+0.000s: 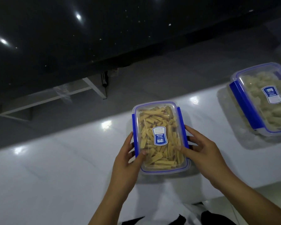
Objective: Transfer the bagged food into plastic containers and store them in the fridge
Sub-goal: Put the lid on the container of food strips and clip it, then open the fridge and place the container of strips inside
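**Containers filled and lidded, with the fridge trip still to come**

Container [161, 138] of yellow stick-shaped food sits just right of the frame's centre, on the glossy white counter [55, 168], close to the counter's near edge. Its clear lid with the blue rim is on, and the long blue clips run down both sides. Whether those clips are fully snapped down cannot be told from here.

Both hands are set apart on the box, one to each long side. The left hand [128, 159] curls round the left clip with its thumb lying on the lid; the right hand [203, 151] wraps the right side, thumb also on the lid, fingers over the blue clip. It reads as a two-handed hold, either pressing the clips home or about to lift.

Risks, as a judgement: if a clip is not latched, lifting by the sides could pop the lid and spill the sticks. The counter looks slick, so a push in place of a lift could slide the box over the near edge.

A second container [263, 99] of paler food, also lidded, lies at the right edge of the frame, well apart. It is easily forgotten or clipped by an elbow when turning away. In the upper half of the frame lies a dark speckled surface [71, 38].
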